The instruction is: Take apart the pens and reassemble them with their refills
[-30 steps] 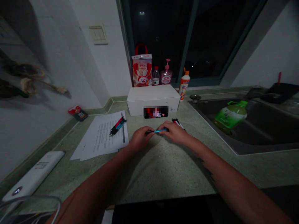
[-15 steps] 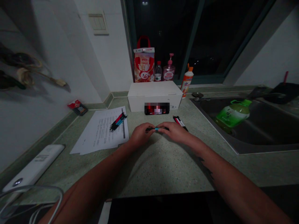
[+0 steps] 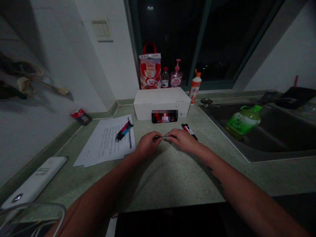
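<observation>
While the left hand (image 3: 149, 143) pinches one end of a slim pen (image 3: 164, 137), the right hand (image 3: 182, 139) pinches the other, the two nearly meeting over the green countertop (image 3: 170, 181). Steady handling probably calls for light, even grips, both ends kept in line. Mostly covered, the pen looks dark toward its ends, with a little blue between; whether it is one piece, I cannot tell. Beyond stands a phone (image 3: 164, 120).
</observation>
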### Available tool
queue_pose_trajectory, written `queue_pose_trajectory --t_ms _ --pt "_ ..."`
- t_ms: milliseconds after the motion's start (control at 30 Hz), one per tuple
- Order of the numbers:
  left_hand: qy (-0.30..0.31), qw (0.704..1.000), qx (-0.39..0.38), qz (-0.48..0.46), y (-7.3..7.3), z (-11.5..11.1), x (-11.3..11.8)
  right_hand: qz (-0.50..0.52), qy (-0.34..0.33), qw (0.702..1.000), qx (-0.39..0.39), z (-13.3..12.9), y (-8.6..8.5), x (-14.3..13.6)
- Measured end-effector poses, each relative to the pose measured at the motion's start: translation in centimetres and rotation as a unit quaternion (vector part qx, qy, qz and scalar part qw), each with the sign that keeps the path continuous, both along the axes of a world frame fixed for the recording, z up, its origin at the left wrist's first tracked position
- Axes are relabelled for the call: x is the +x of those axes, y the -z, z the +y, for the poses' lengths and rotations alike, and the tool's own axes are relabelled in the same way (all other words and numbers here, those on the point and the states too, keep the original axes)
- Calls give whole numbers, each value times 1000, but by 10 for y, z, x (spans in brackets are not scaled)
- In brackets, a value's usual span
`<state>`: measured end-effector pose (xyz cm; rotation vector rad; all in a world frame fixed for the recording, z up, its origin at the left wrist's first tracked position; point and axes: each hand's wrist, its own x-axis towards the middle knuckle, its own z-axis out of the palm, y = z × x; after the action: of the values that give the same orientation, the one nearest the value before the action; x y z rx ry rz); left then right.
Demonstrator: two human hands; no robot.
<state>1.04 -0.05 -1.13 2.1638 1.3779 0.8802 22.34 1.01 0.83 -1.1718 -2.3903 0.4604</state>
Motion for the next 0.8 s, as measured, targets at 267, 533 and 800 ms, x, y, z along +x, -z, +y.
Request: queue_pose_trajectory --t_ms 267,533,800 --pt "22 998 10 52 0 1 -2 -29 -1 999 29 1 2 4" --pt "-97 992 11 82 -2 11 -14 -73 56 994 54 6 1 14" --pt "-87 994 13 68 -4 8 -10 -153 -3 981 118 -1 5 0"
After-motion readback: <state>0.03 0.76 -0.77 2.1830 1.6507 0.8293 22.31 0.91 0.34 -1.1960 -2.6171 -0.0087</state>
